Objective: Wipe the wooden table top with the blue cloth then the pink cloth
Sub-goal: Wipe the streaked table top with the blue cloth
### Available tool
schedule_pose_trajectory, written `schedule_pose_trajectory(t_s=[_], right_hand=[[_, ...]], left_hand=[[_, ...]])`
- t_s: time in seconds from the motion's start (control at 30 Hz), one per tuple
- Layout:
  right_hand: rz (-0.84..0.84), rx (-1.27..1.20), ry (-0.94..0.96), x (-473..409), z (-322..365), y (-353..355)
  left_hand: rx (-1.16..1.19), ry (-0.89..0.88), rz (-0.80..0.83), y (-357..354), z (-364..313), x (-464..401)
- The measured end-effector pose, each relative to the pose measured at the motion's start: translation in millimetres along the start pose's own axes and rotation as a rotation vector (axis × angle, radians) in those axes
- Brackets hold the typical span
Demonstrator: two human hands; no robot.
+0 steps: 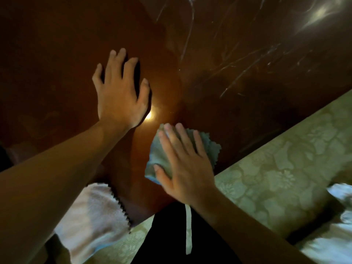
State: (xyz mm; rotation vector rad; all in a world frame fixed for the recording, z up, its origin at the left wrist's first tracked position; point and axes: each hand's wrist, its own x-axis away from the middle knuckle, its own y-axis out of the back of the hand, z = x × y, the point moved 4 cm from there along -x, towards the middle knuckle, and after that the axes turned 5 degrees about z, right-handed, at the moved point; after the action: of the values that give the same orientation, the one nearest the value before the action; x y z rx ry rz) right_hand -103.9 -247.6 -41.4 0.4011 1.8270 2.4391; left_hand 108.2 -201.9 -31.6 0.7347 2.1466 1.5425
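The dark glossy wooden table top (57,54) fills most of the view. My right hand (182,161) lies flat with straight fingers on the crumpled blue cloth (158,159), pressing it onto the table near the front edge. My left hand (120,92) rests flat on the bare wood further in, fingers spread. The pink cloth (91,220) lies at the near edge, partly under my left forearm.
A green floral-patterned upholstered seat (285,168) runs along the table's right and near side. Streaks and scratches catch the light on the far right of the wood. A bright lamp reflection (148,115) sits beside my left hand. White fabric (333,244) lies at lower right.
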Motion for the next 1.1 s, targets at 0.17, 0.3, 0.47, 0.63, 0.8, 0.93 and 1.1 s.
schedule_pose_trajectory(t_s=[0.17, 0.3, 0.47, 0.63, 0.8, 0.93, 1.1], right_hand=[[-0.037, 0.076, -0.355, -34.9, -110.3, 38.9], [-0.09, 0.062, -0.491, -48.8, -97.7, 39.7], [-0.037, 0.03, -0.238, -41.7, -9.1, 13.0], [-0.017, 0.056, -0.132, -51.0, -52.3, 22.7], [-0.065, 0.111, -0.378, -75.7, -128.7, 53.4], [-0.088, 0.057, -0.436, -82.4, -82.9, 43.2], [-0.054, 0.03, -0.117, -80.1, -4.8, 21.3]], left_hand=[[0.005, 0.011, 0.016, 2.8, -0.3, 0.3], [0.01, 0.009, 0.008, 2.9, -0.9, -0.2], [-0.007, 0.011, -0.013, 3.1, -1.8, 0.9], [0.012, 0.01, -0.013, 3.7, -1.5, 0.1], [0.024, 0.01, -0.018, 4.9, -2.5, 1.1], [0.018, 0.016, -0.017, 5.5, -1.3, -0.3], [-0.001, 0.015, -0.028, 3.4, 0.0, -0.2]])
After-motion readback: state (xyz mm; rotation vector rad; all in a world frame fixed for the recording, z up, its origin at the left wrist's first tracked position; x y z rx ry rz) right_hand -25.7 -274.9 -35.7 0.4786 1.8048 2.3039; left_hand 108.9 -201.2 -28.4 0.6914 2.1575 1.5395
